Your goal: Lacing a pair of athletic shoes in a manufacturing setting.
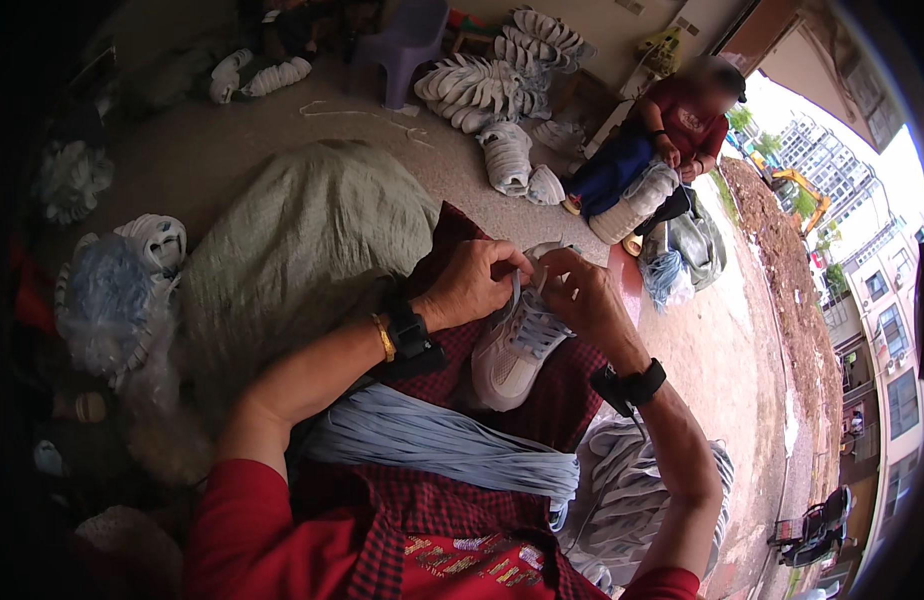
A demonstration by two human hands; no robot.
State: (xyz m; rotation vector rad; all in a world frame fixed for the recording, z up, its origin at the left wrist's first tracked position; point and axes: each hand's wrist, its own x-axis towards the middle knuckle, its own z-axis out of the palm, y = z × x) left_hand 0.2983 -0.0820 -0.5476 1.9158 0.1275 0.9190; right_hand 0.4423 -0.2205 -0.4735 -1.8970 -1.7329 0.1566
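Note:
A pale sneaker [509,370] rests on my lap over a dark red checked apron [422,375], its toe pointing toward me. Light blue lace runs crosswise up its front. At the shoe's upper end, my left hand [475,287] pinches a light blue shoelace [515,292] between thumb and forefinger. Close beside it, my right hand [585,300] is closed at the top of the shoe, its fingertips near the eyelets; what they hold is too small to make out. Across my lap lies a thick bundle of light blue laces [432,437].
Stacked sneakers [642,490] stand by my right side. A large greenish woven sack [302,230] bulges at my left, near a bag of laces and shoes [117,290]. Ahead are shoe rows [482,85], a purple chair [397,50] and a seated person [682,130] handling shoes.

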